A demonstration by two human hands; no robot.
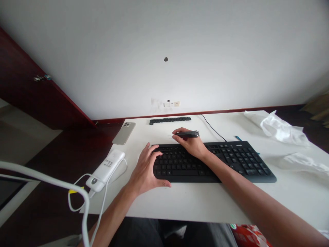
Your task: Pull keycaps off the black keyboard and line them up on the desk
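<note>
A black full-size keyboard [190,167] lies on the white table in front of me. My left hand [146,168] spans its left end, with the thumb along the near edge and the fingers bent over the far left corner. Above the keyboard's far edge, my right hand [191,144] is closed round a dark narrow object [189,134] with a ridged end; its exact kind is unclear. Beside the right fingertips a faint thin outline shows on the table. Farther back lies a row of black keycaps [170,120]. The right forearm crosses the keyboard and hides some keys.
A phone [124,133] lies at the far left of the table [185,202], near a white power bank [106,169] with white cables. Crumpled white plastic wrapping [280,128] lies on the right. A blue stick [238,138] is behind the keyboard. The keyboard's cable [213,127] runs backward.
</note>
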